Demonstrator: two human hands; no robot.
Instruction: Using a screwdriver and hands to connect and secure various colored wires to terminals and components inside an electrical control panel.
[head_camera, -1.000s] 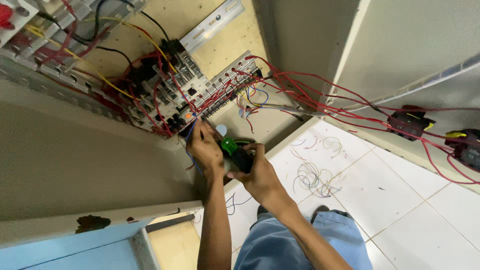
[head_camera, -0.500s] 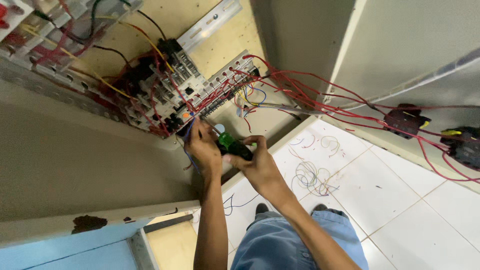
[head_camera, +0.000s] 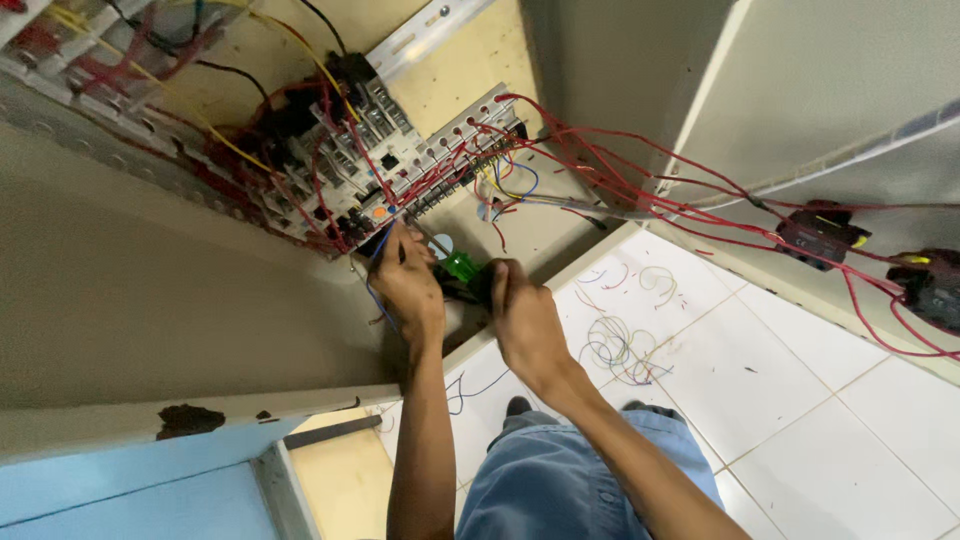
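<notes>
The right hand (head_camera: 525, 315) is clenched around a green-handled screwdriver (head_camera: 462, 268) just below the terminal block (head_camera: 400, 170), its tip aimed at the screws, while the left hand (head_camera: 408, 280) pinches a blue wire (head_camera: 377, 250) to steady it.

Beige cabinet over white tile

White tiled floor (head_camera: 800, 400) fills the lower right, littered with wire offcuts (head_camera: 615, 345); a pale blue panel (head_camera: 120, 490) sits lower left.
</notes>
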